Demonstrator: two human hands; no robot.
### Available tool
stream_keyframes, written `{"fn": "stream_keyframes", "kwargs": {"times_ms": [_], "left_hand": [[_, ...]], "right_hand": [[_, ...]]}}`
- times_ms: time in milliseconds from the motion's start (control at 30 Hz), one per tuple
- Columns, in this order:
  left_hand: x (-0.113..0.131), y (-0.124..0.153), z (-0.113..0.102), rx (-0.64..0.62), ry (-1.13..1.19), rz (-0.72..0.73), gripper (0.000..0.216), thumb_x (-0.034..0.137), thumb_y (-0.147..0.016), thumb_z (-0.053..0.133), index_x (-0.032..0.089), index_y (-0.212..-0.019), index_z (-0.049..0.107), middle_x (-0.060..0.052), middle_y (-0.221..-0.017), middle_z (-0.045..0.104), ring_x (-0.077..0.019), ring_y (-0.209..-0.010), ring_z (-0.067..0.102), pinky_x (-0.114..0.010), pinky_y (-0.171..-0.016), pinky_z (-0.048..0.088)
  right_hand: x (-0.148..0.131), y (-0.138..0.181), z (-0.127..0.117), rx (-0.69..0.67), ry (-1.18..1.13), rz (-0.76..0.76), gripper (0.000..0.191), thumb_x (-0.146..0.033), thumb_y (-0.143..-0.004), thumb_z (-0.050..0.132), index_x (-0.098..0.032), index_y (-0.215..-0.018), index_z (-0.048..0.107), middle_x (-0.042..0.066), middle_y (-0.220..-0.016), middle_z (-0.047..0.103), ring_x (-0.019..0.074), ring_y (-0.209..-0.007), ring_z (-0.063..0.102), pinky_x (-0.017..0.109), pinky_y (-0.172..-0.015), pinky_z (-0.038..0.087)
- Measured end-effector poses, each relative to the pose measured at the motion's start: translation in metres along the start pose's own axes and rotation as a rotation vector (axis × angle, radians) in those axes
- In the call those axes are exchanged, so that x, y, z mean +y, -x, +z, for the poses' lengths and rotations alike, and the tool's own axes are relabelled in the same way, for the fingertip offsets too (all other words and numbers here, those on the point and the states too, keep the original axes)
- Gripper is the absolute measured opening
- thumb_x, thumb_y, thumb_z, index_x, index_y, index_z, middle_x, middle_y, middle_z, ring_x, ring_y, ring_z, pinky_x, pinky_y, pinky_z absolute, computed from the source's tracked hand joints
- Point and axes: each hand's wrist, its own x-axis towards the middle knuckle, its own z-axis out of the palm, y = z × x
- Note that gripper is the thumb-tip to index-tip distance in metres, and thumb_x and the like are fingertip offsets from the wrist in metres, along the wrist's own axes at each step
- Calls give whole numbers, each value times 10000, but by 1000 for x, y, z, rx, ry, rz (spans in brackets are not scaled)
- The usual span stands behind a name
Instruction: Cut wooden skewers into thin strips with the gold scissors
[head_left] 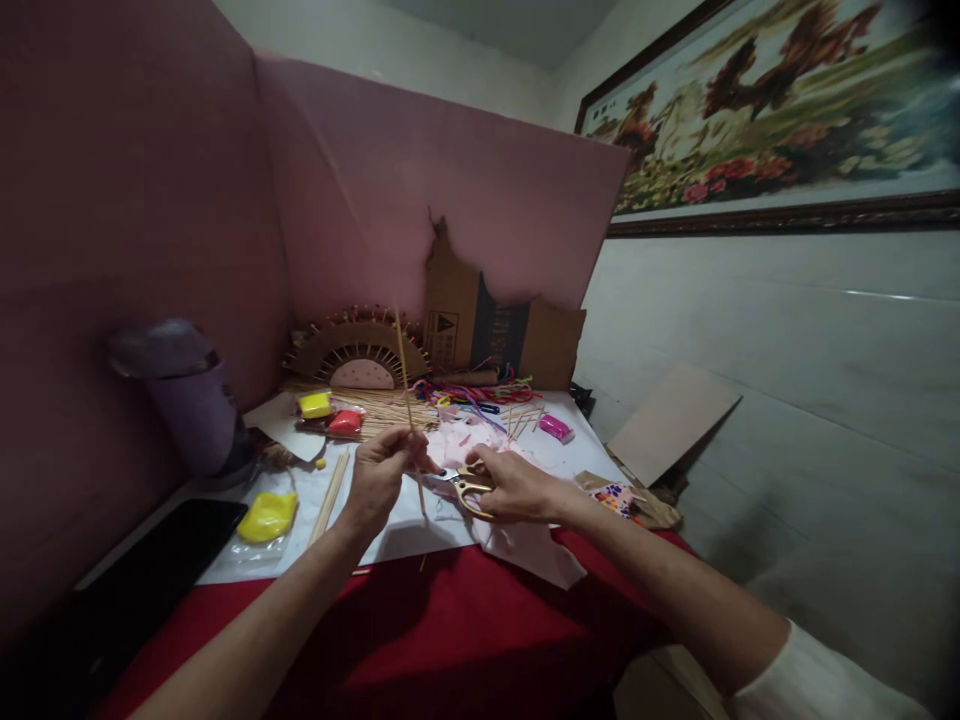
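Note:
Between the fingers of my left hand (384, 472) a thin wooden stick (406, 372) is pinched, nearly upright, its lower end reaching down past the hand. My right hand (510, 483) grips a pair of scissors (471, 492) with gold handles. The scissor blades point left, close to the stick's lower part; whether they touch it I cannot tell. Crumpled pale pink paper or cloth (525, 550) lies under and beyond the right hand. More thin sticks (328, 500) lie to the left of my left hand.
Behind stand a cardboard fan shape (319, 352) edged with sticks and torn cardboard (456, 340). Yellow clay (268, 516), a red packet (346, 421), a magenta packet (556, 429) and coloured cords (517, 392) lie about. At left are a purple tumbler (196, 405) and a dark phone-like slab (169, 545).

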Motion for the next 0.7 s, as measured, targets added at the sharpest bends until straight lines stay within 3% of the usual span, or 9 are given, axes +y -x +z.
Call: {"fn": "stream_keyframes", "kwargs": {"times_ms": [233,367,500,567,700], "left_hand": [[1,2,-6,0,94,-74,212,331,-727,628,137,-677,559,48,-475,519,-112,-426,550,-260,-494,478],[5,7,-6,-50,98,-165,232,335,-729,629,135,-663,533,49,-455,510,-110,-393,540,-237,-436,452],[6,11,-6,-62,80,-225,259,356,-725,627,131,-647,526,55,-425,475,-86,-333,477,-200,-357,384],[5,11,-7,-63,83,-246,264,363,-722,628,130,-645,529,60,-415,455,-66,-309,423,-182,-318,338],[5,11,-9,-70,135,-330,260,353,-705,643,130,-648,523,77,-407,404,-12,-285,270,-135,-282,175]], "right_hand": [[28,5,-9,107,-270,87,535,-224,-638,638,-178,-1165,558,79,-1067,628,197,-891,589,292,-740,453],[33,15,-22,34,-610,185,554,-273,-606,699,-162,-1129,554,35,-864,635,142,-699,578,250,-590,444],[33,23,-26,-29,-795,243,400,-378,-665,667,-171,-965,504,-49,-626,507,58,-473,411,184,-438,303],[32,25,-24,-61,-827,216,366,-395,-683,647,-180,-913,460,-64,-613,456,46,-464,356,176,-431,264],[22,30,-20,-136,-801,118,459,-435,-651,677,-196,-942,414,-49,-699,451,67,-558,382,184,-495,300]]}}
